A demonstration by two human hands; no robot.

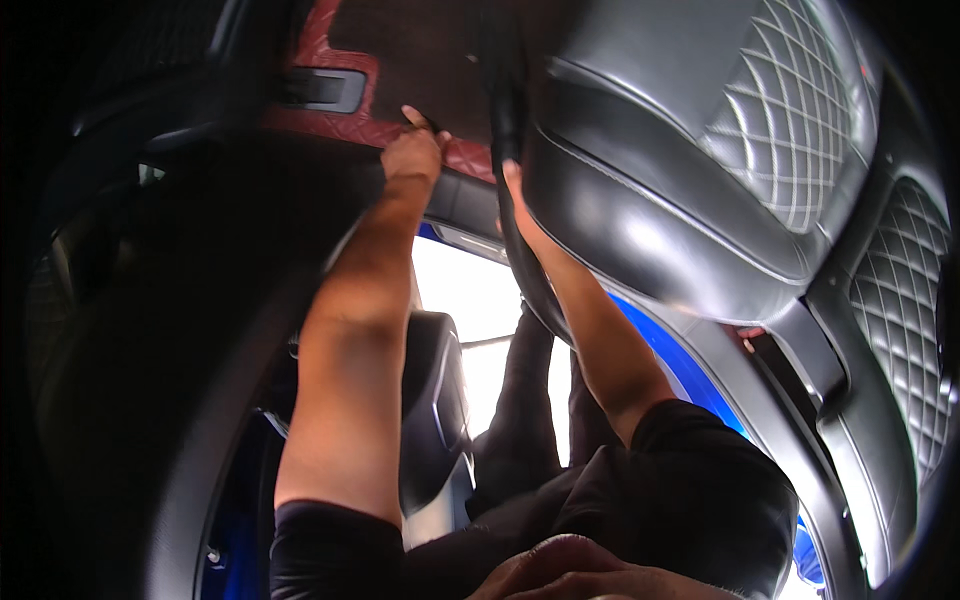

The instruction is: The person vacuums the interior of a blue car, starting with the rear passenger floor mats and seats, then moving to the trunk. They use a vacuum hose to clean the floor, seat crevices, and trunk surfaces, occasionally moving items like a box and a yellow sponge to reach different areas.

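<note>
Inside a car's open doorway, my right hand (514, 187) grips a black flexible hose (516, 244). The hose runs up past the front of a black leather seat (637, 195) into the dark footwell and hangs down by my forearm. My left hand (414, 154) is at the red quilted floor trim (469, 157), by the edge of a dark floor mat (435, 60). Its fingers are curled and its thumb points up; a small dark thing shows at the fingertips, too unclear to name. The far end of the hose is lost in shadow.
A grey-framed pedal or footrest (328, 90) is set in the red trim. The black door panel (431, 405) stands below my left forearm. The door sill (465, 199) crosses beneath my hands, and a quilted seat back (787, 127) rises at right.
</note>
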